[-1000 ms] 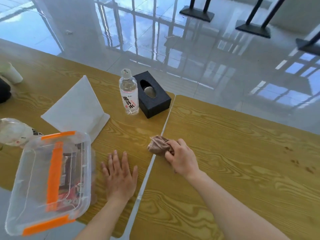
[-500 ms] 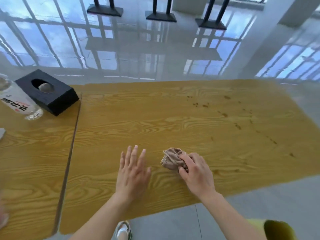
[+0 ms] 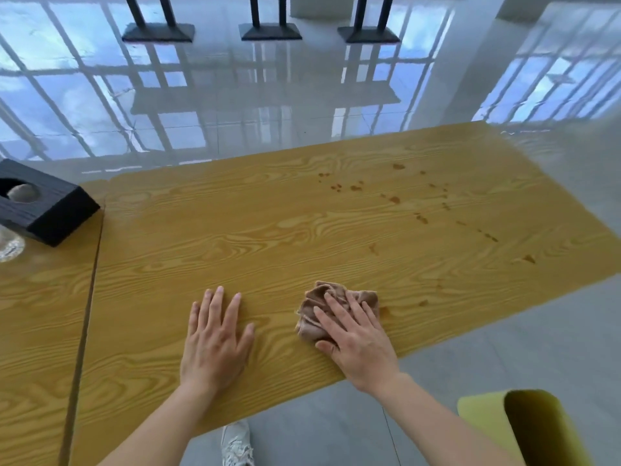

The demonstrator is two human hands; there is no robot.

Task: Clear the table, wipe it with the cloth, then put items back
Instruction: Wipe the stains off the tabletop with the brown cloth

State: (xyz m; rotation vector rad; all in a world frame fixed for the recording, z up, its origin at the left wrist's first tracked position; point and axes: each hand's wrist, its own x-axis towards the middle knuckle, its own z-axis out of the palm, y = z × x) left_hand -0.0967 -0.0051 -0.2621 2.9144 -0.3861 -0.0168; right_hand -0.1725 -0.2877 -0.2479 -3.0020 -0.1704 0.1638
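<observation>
Our right hand [image 3: 356,334] lay flat, fingers straight, pressing the crumpled cloth [image 3: 321,294] onto the surface [image 3: 268,230] near its front edge. Our left hand [image 3: 215,338] rested spread and empty beside it. The brown spots [image 3: 393,198], seemingly dried spills, lay ahead and rightward, nearer the right hand.

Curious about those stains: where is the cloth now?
Head view: the cloth lies by the near edge of the table, under the right hand, right of the left hand.
</observation>
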